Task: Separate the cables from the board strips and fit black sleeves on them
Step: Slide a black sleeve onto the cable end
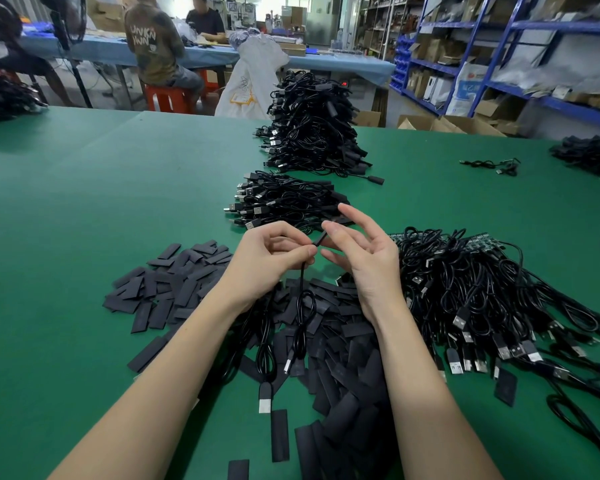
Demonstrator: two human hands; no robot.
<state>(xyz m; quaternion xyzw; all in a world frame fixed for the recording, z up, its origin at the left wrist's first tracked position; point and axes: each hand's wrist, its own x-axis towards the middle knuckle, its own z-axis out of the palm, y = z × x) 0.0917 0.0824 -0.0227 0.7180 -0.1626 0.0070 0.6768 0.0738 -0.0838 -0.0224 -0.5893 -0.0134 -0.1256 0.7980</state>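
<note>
My left hand (pixel 274 258) pinches a thin black cable (pixel 303 306) near its upper end; the cable hangs down in loops to a USB plug above the table. My right hand (pixel 364 258) is beside it with fingers spread, its thumb and a fingertip touching the cable's upper tip (pixel 321 239). Flat black sleeves (pixel 174 289) lie scattered under and around both forearms. A heap of cables still on green board strips (pixel 471 271) lies to the right. A small pile of cables with sleeves (pixel 284 199) lies just beyond my hands.
A tall heap of black cables (pixel 312 129) stands farther back on the green table (pixel 84 202). Loose cables (pixel 492 164) and another pile (pixel 593 154) lie far right. Two seated people, blue shelving and cardboard boxes are beyond the table.
</note>
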